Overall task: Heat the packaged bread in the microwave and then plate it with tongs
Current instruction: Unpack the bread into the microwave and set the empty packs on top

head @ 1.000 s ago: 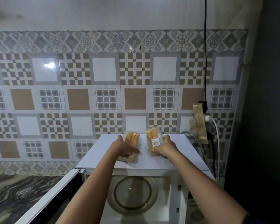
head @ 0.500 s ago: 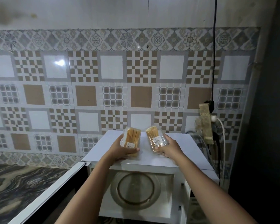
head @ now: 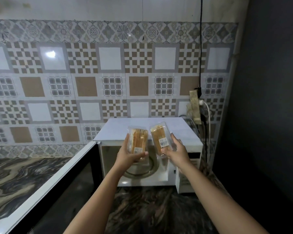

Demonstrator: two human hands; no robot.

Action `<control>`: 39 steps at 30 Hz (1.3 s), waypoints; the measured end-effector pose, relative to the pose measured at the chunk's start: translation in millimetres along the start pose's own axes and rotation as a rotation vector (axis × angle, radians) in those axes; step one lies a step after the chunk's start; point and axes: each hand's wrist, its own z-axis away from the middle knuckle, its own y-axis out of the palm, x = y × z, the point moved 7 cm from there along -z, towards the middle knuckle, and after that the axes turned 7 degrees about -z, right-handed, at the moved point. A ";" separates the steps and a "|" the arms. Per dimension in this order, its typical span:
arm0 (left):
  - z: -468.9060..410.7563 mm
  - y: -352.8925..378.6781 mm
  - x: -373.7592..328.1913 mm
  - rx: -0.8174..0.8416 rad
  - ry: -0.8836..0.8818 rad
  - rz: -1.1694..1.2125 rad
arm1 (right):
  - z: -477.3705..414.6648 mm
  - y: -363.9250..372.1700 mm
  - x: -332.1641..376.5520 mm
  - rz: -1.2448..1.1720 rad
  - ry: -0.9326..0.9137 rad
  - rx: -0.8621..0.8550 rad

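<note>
Done so far: the microwave door stands swung wide to the left, the cavity is bare down to its glass turntable, and I have both packs of bread in my hands.
Left hand: my fingers are curled behind the left bread pack, with my thumb clamped across its lower end.
Right hand: my fingers lie wrapped along the right side of the right bread pack, and my thumb pinches its lower end beside the barcode label.
Where the bread is: both clear clamshell packs are in the air, side by side and just apart. They are in front of the front edge of the microwave top and above the cavity mouth. Neither is inside yet.
Left to do, as I judge it: set the packs on the turntable, shut the door, run the heat, then open the packs and lift the bread onto a plate with tongs.
Not in view: I see no tongs and no plate.
Surface: a dark marbled countertop carries the white microwave at its back right corner, against the wall.
Room: patterned brown, grey and white wall tiles run behind. A power strip hangs just right of the microwave, with a black cable running up from it and a white plug in it. A dark wall closes the right side.
</note>
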 end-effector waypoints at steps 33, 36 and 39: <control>185.6 66.5 188.0 -0.096 -0.437 -0.271 | 181.0 -66.4 -200.9 0.277 0.415 -0.175; 181.3 70.3 178.0 -0.075 -0.445 -0.348 | 173.5 -71.0 -202.1 0.347 0.451 -0.175; 177.2 72.4 179.0 -0.076 -0.438 -0.365 | 167.9 -72.3 -204.9 0.402 0.484 -0.170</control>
